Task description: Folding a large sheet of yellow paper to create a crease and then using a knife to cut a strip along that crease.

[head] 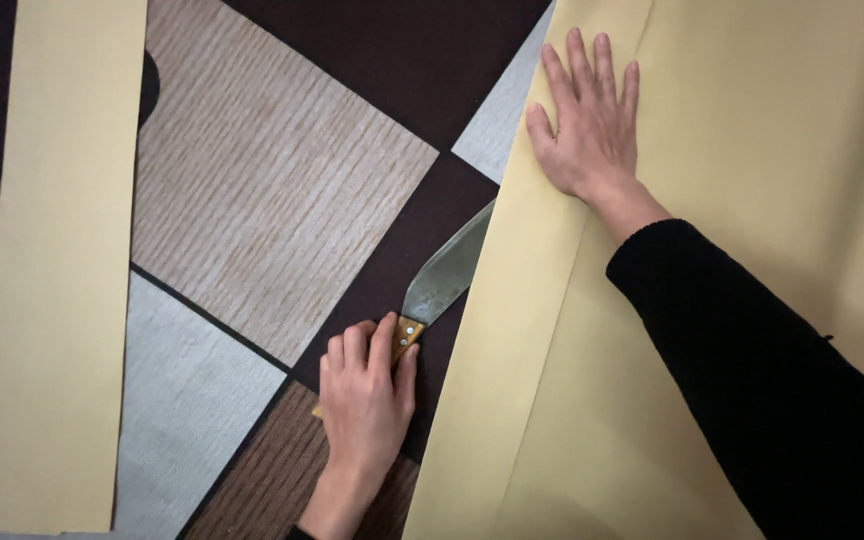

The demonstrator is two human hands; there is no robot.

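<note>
Fingers of left hand (367,385) wrap knife (442,280), blade under folded paper (712,300); right hand (587,115), at one o'clock, lies flat, open, pinning it.

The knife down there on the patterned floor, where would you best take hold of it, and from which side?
By its wooden handle, from the lower left, as the left hand grips it now. The knife lies flat, with its blade slanting up and right, the tip hidden under the folded yellow paper that the right hand presses flat.
</note>
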